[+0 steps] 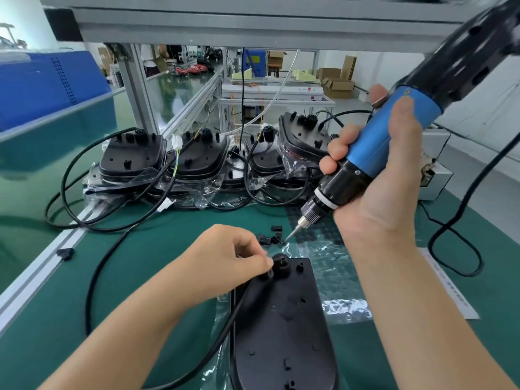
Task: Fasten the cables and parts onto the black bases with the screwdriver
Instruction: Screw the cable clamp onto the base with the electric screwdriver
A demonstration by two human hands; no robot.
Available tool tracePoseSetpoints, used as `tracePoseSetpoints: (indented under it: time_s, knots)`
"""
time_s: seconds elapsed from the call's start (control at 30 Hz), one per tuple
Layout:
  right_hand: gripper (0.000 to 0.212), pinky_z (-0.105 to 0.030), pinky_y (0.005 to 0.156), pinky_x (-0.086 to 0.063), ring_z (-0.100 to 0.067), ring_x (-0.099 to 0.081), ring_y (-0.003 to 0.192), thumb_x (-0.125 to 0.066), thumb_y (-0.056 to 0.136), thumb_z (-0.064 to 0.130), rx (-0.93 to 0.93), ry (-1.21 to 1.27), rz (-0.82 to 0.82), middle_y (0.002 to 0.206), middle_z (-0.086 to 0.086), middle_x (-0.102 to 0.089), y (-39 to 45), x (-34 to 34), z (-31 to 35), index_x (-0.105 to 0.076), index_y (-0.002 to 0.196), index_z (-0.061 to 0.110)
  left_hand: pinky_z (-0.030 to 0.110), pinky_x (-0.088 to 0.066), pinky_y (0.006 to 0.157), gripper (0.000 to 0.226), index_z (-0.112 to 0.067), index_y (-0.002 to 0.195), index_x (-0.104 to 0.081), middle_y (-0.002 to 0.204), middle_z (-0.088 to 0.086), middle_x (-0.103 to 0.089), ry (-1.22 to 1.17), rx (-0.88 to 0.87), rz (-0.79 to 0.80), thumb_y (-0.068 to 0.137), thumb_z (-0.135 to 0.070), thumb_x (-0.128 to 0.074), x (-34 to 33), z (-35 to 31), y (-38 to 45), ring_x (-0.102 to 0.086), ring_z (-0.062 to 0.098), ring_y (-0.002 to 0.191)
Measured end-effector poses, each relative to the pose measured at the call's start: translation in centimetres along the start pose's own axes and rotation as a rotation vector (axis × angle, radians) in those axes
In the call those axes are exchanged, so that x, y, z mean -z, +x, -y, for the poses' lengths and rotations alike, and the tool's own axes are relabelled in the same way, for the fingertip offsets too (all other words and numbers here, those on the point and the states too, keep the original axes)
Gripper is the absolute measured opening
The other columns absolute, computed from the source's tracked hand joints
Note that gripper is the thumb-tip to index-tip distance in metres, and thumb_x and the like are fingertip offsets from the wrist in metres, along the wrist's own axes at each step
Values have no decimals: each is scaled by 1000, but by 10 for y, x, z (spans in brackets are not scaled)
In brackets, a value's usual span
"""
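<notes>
The right hand (380, 175) wraps around the blue barrel of a blue-and-black electric screwdriver (374, 147), tilted so that its thin metal bit (289, 236) points down-left to a cluster of small black plastic clips (271, 236) lying loose on the green bench (157, 240). The left hand (225, 257) pinches with curled fingertips at the round black cable fitting (281, 263) on the far end of a long black plastic base (281, 325), which lies near the front of the bench on a sheet of clear plastic wrap (337, 266). A black cable (92, 277) runs from that fitting in a loop to the left. Between the base and the far row of stacked, bagged black bases (194, 156) lies open green mat. An aluminium rail (39, 274) marks the bench's left edge, one more black clip (65, 253) resting on it.
</notes>
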State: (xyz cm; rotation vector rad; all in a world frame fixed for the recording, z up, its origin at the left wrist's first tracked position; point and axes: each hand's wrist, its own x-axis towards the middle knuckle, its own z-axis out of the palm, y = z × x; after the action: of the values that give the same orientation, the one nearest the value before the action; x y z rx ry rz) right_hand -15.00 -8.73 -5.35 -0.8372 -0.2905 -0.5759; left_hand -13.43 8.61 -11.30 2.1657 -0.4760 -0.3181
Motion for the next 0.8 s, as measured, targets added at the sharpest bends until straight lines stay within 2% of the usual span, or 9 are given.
tracePoseSetpoints:
  time_s: [0.1, 0.17, 0.23, 0.37, 0.5, 0.67, 0.8]
  knots:
    - [31, -25, 50, -43, -14, -46, 56, -48, 94, 37, -21, -6, -4, 68, -1, -52, -4, 3, -6, -53, 119, 19, 34, -55, 86, 12, -18, 73, -72, 86, -3, -75, 23, -15, 4, 84, -22, -69, 3, 2, 5, -70, 14, 86]
    - [31, -24, 50, -42, -13, -46, 56, -49, 93, 37, -35, -10, 6, 67, 0, -52, -5, 6, -9, -53, 119, 19, 25, -54, 74, 15, -17, 72, -72, 81, 2, -74, 55, -39, -8, 85, -22, -68, 4, 4, 7, -66, 12, 71]
    - [31, -24, 50, -42, -13, -46, 55, -49, 92, 37, -41, -20, 17, 66, 0, -52, -6, 8, -12, -54, 118, 20, 16, -45, 61, 16, -16, 71, -72, 76, 6, -71, 60, -51, -9, 85, -22, -69, 5, 4, 10, -54, 5, 57]
    - [30, -24, 48, -41, -12, -45, 53, -46, 93, 35, -53, -24, 30, 64, 0, -51, -5, 5, -18, -53, 117, 18, 8, -40, 55, 15, -20, 71, -75, 62, -8, -67, 87, -54, -10, 85, -23, -70, 5, 7, 13, -50, -3, 52]
    - [31, -22, 48, -41, -12, -44, 52, -46, 92, 35, -78, -8, 37, 63, 0, -51, -3, 4, -23, -53, 117, 17, 5, -37, 55, 21, -30, 67, -70, 55, -19, -60, 138, -91, -11, 86, -23, -68, 4, 8, 16, -50, -5, 51]
    - [33, -22, 47, -40, -12, -46, 51, -47, 92, 35, -93, -39, 80, 63, 0, -52, -5, 0, -27, -52, 119, 16, 6, -37, 54, 24, -32, 63, -66, 53, -20, -59, 201, -131, 2, 86, -24, -68, 1, 9, 17, -51, -4, 51]
    - [41, -24, 47, -41, -13, -47, 50, -54, 85, 39, -76, -98, 152, 63, 0, -54, -7, -2, -28, -53, 120, 17, 11, -45, 58, 14, -26, 70, -72, 64, -14, -68, 200, -135, -8, 83, -28, -70, -1, 10, 17, -59, -1, 59]
